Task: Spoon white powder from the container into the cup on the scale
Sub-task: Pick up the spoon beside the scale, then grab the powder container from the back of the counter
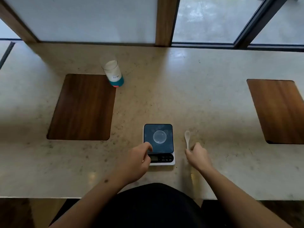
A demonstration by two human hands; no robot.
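cup (pixel 159 137): on the scale (pixel 169 145)
spoon (pixel 187 139): 3 o'clock of scale, near
container (pixel 113 73): 11 o'clock of scale, well apart, on the counter (pixel 197 96)

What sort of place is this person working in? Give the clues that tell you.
Probably a counter or shared work table by a window, not clearly a kitchen or lab. Clues: the long speckled stone countertop, wooden mats set at separate places, and large glass panes right behind it.
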